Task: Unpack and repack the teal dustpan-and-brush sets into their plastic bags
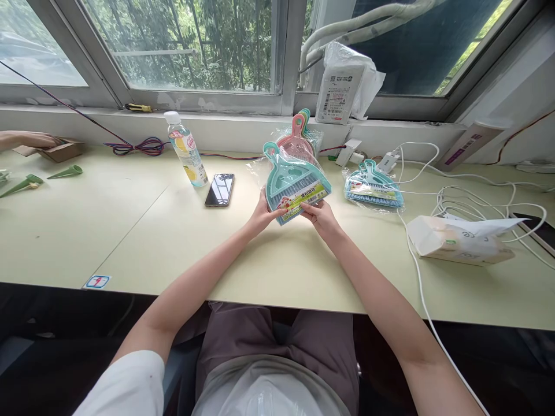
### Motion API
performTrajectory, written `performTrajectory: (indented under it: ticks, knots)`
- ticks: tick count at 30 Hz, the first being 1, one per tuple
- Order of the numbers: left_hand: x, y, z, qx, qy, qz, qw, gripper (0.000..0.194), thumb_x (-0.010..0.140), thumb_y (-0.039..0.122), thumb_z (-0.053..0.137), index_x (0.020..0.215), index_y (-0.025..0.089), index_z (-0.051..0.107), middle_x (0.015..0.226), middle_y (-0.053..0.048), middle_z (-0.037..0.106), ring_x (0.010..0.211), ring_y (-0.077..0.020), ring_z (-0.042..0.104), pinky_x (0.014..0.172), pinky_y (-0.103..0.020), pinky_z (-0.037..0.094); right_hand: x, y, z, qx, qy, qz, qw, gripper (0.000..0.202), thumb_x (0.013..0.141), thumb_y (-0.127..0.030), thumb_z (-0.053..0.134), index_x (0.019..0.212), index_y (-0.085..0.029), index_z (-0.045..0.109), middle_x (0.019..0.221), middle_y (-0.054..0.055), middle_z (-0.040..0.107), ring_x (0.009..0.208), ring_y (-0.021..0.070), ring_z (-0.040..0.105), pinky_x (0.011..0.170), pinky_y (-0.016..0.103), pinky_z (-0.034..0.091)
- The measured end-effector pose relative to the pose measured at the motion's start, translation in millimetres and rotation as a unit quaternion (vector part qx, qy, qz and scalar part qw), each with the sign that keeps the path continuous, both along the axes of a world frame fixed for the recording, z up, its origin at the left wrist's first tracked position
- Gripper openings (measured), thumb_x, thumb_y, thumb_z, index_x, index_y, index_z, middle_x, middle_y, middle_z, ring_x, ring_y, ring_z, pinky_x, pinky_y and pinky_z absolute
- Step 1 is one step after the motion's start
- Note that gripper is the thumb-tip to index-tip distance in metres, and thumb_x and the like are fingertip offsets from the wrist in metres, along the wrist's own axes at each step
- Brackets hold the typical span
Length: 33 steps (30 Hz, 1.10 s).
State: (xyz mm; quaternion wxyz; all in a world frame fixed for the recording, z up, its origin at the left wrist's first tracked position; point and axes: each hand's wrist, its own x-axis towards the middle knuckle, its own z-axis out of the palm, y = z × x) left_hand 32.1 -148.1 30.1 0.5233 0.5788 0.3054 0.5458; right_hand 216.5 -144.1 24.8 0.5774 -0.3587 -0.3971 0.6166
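Observation:
A teal mini dustpan and brush set [295, 186] in clear wrapping, with a yellow-green label across its front, is held up over the table between both hands. My left hand [262, 212] grips its lower left corner, thumb on the front. On the lower right edge, my right hand [319, 216] pinches the set near the label, thumb in front. Behind it, a pink dustpan set [298, 138] leans near the window ledge with other coloured handles behind, partly hidden. Another teal wrapped set [373, 186] lies to the right.
Left of my hands are a phone [219, 190] and a drink bottle [186, 150]. White cables [468, 199] and a tissue pack [459, 240] lie on the right. At the far left, another person's hand [30, 140] touches a cardboard box [60, 150] near green cone-shaped pieces [65, 172].

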Motion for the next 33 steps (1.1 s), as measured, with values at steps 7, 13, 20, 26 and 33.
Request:
performTrajectory:
  ticks: [7,13,20,26,33]
  knots:
    - [8,-12,5.8,-0.126,-0.067,-0.028,0.989,0.071,0.081,0.041,0.063,0.140,0.034,0.025,0.135,-0.004,0.050,0.118,-0.0257,0.054,0.094,-0.044,0.049,-7,-3,-2.2,-0.007,0.025,-0.059,0.998,0.039,0.059,-0.018,0.081,0.093,-0.020,0.061,0.098,0.002,0.071,0.098,0.0209,0.067,0.092,0.038,0.056]
    - [15,-18,4.5,-0.123,-0.038,-0.064,0.990,0.066,0.081,0.037,0.065,0.135,0.028,0.028,0.135,-0.010,0.050,0.106,-0.0228,0.062,0.095,-0.046,0.048,-10,-7,-1.2,-0.004,0.041,-0.082,0.996,0.038,0.059,-0.018,0.079,0.093,-0.021,0.061,0.105,0.001,0.068,0.104,0.0211,0.064,0.094,0.037,0.055]
    - [15,-22,5.8,-0.112,0.017,-0.069,0.991,0.067,0.077,0.034,0.068,0.130,0.024,0.028,0.132,-0.016,0.051,0.087,-0.0207,0.069,0.091,-0.048,0.048,-10,-10,0.0,0.005,0.042,-0.081,0.996,0.042,0.061,-0.019,0.078,0.098,-0.022,0.060,0.108,0.001,0.067,0.106,0.0203,0.064,0.096,0.036,0.053]
    - [12,-18,5.0,-0.158,0.026,-0.165,0.973,0.060,0.083,0.048,0.059,0.132,0.024,0.035,0.132,-0.016,0.053,0.097,-0.0264,0.066,0.089,-0.048,0.049,-7,-9,1.5,0.011,0.041,-0.094,0.995,0.044,0.061,-0.019,0.078,0.101,-0.023,0.060,0.108,0.002,0.067,0.104,0.0213,0.065,0.096,0.039,0.054]
    - [4,-5,6.5,-0.144,-0.062,-0.077,0.985,0.047,0.083,0.044,0.058,0.123,0.020,0.050,0.134,-0.011,0.053,0.121,-0.0273,0.052,0.098,-0.043,0.045,-13,-11,2.4,0.008,0.053,-0.086,0.995,0.046,0.058,-0.021,0.080,0.100,-0.023,0.059,0.108,0.001,0.068,0.108,0.0205,0.063,0.097,0.038,0.053]
